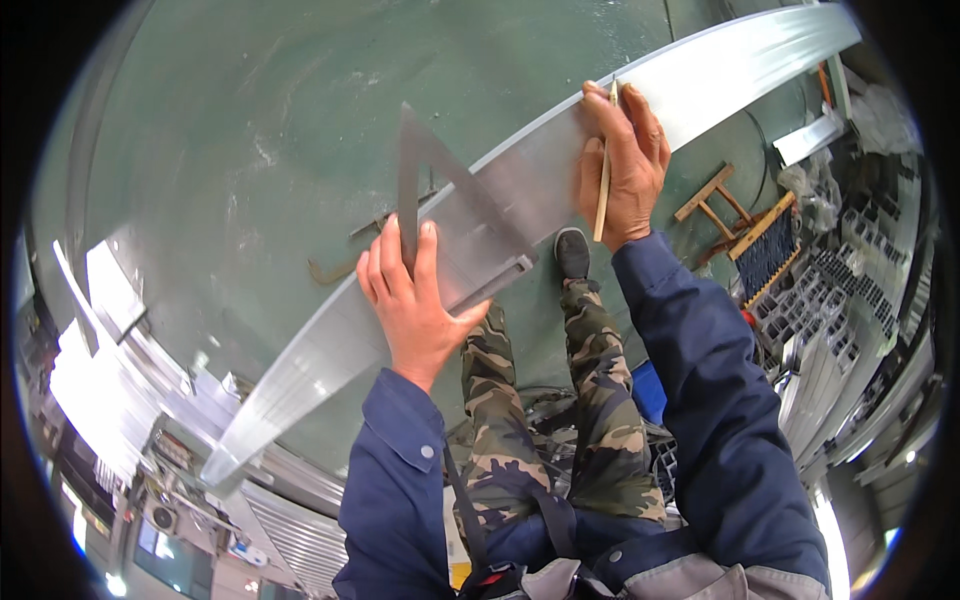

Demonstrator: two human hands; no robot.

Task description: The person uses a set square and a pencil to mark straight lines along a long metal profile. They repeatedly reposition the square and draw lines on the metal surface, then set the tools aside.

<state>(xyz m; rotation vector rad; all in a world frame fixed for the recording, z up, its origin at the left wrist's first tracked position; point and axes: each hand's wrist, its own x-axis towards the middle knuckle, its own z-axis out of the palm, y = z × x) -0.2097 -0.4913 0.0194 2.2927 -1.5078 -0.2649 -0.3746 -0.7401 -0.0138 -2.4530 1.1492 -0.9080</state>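
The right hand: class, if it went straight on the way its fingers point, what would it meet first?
Nothing visible: past the metal panel's far edge, the right hand, holding a pencil, seems free over the green floor, though depth is unclear.

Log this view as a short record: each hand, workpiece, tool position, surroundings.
left hand: holding a metal set square
right hand: holding a pencil, tip pointing to the far edge of the profile; contact unclear
workpiece: long silvery metal profile, running from lower left to upper right
set square position: across the profile, one corner reaching past its far edge
floor: green
right side: wooden-framed stool with dark woven seat; stacked metal profiles
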